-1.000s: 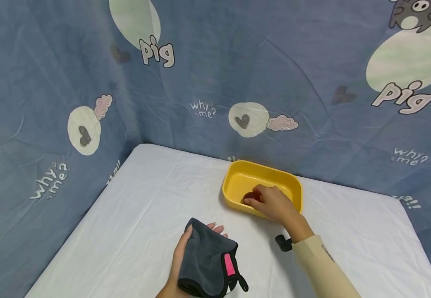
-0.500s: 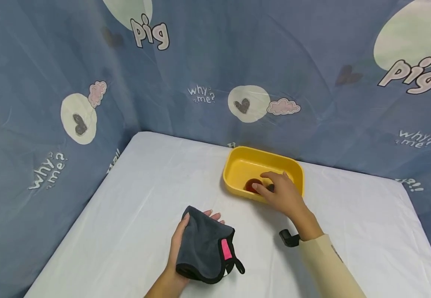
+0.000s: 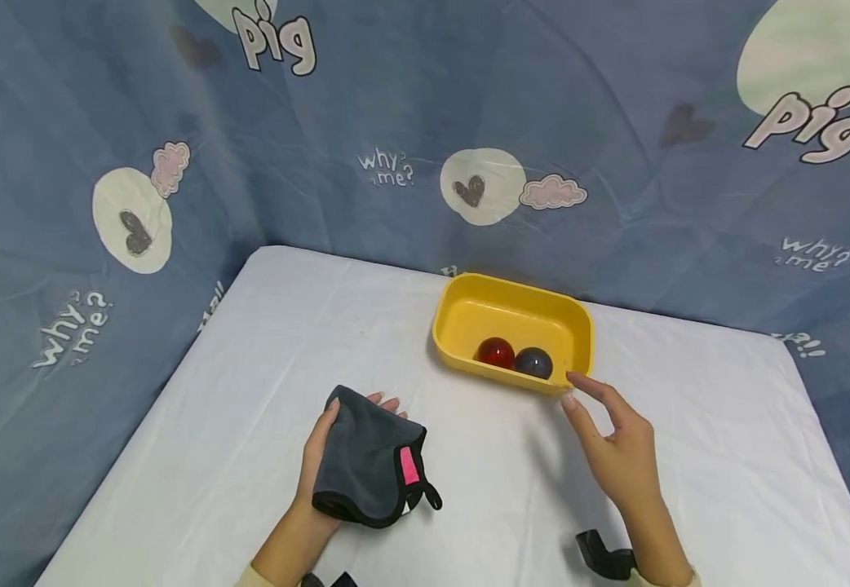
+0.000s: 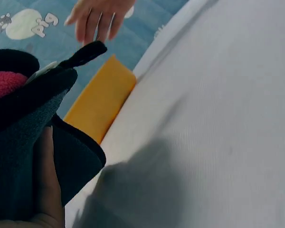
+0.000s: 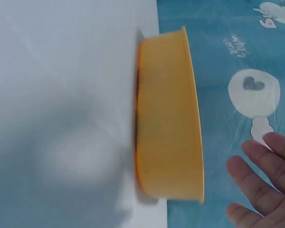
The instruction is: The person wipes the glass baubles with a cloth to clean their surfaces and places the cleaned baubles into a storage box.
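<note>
From my feed: left hand [image 3: 322, 456] gripped a folded grey cloth [image 3: 366, 465] — soft fleece-like pile, black stitched edging, a pink tag [image 3: 409, 466] and a small black loop at one corner. Thumb lay on top, fingertips poked out behind the far edge. The cloth sat in the palm just above the surface [image 3: 263, 359], near the front.

Right hand [image 3: 616, 444] was released, holding nothing, fingers loosely extended, fingertips just beside the near right corner of the yellow tub [image 3: 469, 306]. Touching the rim or not — I could not tell.

The tub was smooth moulded plastic, rectangular with rounded corners and a flared lip. Two glossy balls lay inside against the near wall, side by side: a translucent red ball [image 3: 495, 352] and a dark grey ball [image 3: 533, 362].

The surface wore a plain white sheet with faint creases. A blue cartoon-print backdrop [image 3: 616, 122] closed off the back and left sides, wrinkled, with pale ovals, hearts and pink clouds. Readable print: "pig" and "why? me?", repeated.

A black wrist strap [image 3: 604, 562] showed at the right wrist.
</note>
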Tool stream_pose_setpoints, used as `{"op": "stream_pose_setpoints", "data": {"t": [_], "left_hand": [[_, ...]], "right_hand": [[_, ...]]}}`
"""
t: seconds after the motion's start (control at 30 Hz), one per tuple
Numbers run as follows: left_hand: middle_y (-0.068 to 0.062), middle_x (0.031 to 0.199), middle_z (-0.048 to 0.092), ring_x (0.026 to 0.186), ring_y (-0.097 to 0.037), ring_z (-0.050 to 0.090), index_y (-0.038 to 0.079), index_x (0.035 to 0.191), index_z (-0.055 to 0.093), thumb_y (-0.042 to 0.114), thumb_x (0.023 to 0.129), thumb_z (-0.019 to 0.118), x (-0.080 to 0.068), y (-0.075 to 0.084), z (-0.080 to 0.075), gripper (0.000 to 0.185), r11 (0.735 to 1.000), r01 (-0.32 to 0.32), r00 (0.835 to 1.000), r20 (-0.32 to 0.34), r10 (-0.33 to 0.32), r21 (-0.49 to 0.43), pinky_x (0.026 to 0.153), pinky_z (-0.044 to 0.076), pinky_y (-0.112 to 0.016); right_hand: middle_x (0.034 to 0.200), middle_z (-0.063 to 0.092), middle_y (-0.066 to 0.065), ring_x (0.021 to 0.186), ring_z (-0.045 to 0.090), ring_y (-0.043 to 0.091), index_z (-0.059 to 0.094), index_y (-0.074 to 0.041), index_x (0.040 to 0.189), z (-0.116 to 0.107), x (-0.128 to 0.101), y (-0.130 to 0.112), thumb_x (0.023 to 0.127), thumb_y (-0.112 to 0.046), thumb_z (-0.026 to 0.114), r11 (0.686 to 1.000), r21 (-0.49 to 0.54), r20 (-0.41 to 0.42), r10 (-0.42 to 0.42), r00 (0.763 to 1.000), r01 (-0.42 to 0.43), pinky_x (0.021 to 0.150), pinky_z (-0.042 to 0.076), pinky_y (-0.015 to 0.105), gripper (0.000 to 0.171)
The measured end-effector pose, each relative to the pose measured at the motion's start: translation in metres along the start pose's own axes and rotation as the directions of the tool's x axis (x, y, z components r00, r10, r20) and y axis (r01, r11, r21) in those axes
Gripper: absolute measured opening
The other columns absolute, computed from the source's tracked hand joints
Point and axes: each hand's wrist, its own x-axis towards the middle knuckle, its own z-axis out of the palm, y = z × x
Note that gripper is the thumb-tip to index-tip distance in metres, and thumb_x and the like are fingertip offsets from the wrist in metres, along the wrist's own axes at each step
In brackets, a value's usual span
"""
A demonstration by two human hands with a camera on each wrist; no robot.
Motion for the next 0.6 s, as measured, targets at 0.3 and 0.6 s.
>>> {"op": "stream_pose_setpoints", "data": {"t": [0.3,0.6], "left_hand": [[-0.012,0.152,0.05,0.145,-0.029,0.044,0.005,0.154,0.032,0.053,0.112,0.031,0.004,0.006,-0.01,0.064,0.993,0.017,1.0,-0.027,-0.014,0.114,0.116,0.04,-0.041],[-0.014,0.163,0.036,0.144,-0.022,0.042,0.007,0.162,0.021,0.061,0.109,0.033,0.003,0.022,-0.019,0.077,0.945,0.075,0.994,-0.099,-0.046,0.32,0.115,0.038,-0.038]], "right_hand": [[0.129,0.072,-0.004,0.128,0.055,-0.003,0.072,-0.014,0.13,-0.011,-0.037,0.008,0.103,-0.026,0.072,0.99,0.051,-0.049,0.135,0.99,-0.132,0.108,0.035,0.011,0.03],[0.129,0.072,0.0,0.126,0.054,-0.008,0.071,-0.014,0.13,-0.011,-0.061,0.015,0.102,-0.021,0.072,0.979,0.108,-0.032,0.175,0.984,-0.171,0.104,0.036,0.007,0.029]]}}
